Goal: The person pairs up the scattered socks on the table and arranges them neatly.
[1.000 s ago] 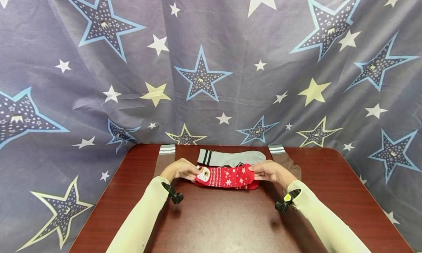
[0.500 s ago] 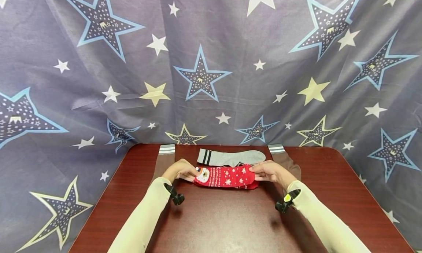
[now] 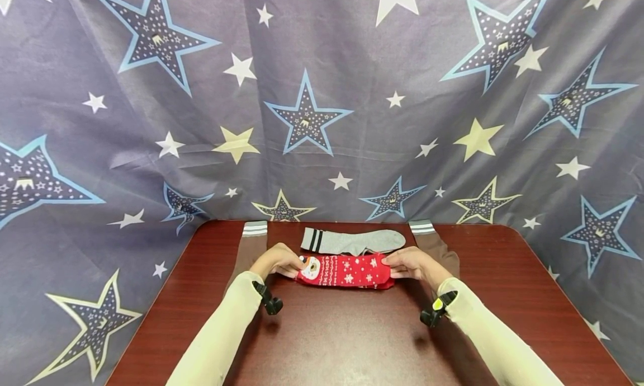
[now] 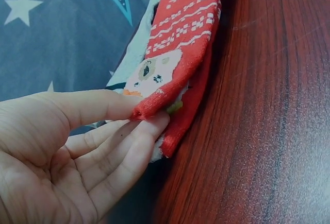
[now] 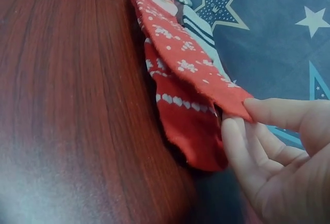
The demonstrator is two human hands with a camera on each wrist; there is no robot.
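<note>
A red sock (image 3: 347,271) with white snowflakes and a white animal face is stretched crosswise between both hands. My left hand (image 3: 279,261) pinches its face end between thumb and fingers. At the opposite end, my right hand (image 3: 413,263) pinches the snowflake-patterned tip. Under it lies a second red layer (image 5: 191,136), apparently another red sock, with a row of white dots; it sticks out below the held one in the right wrist view. Just behind the red pair, a grey sock (image 3: 352,242) with two black stripes lies flat, its near edge partly covered.
Brown socks with grey, white-striped cuffs lie on either side, one at the left (image 3: 254,241) and one at the right (image 3: 432,241), partly behind the hands. The dark red wooden table (image 3: 332,330) ends against a star-printed cloth (image 3: 322,184).
The upper red sock's right end has sunk slightly toward the table, along with the right hand. A little more of the grey sock shows behind it. The left hand stays nearly still.
</note>
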